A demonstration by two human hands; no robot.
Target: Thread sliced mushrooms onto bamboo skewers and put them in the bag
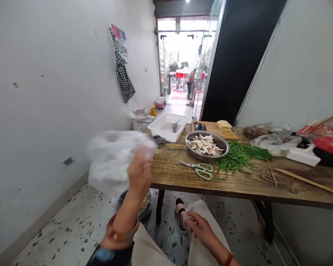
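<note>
My left hand (141, 173) is raised at the left end of the wooden table, its fingers closed on a clear plastic bag (109, 157). Both hand and bag are smeared by motion, and what the bag holds cannot be made out. My right hand (201, 228) lies over my knee with its fingers loosely bent and nothing in them. On the table in front of me are scissors (201, 169) with pale green handles. Just behind them stands a steel bowl (226, 149) of sliced mushrooms (205, 145), touching a heap of green chives (238, 157).
Below the table's left end stands a lined bin (147, 212). A white plastic basin (163, 130) with metal utensils sits at the back left. Behind the bowl, a cutting board (230, 133) bears stacked yellowish sheets (224, 125). Wooden sticks (308, 181) and plastic bags (274, 143) lie right.
</note>
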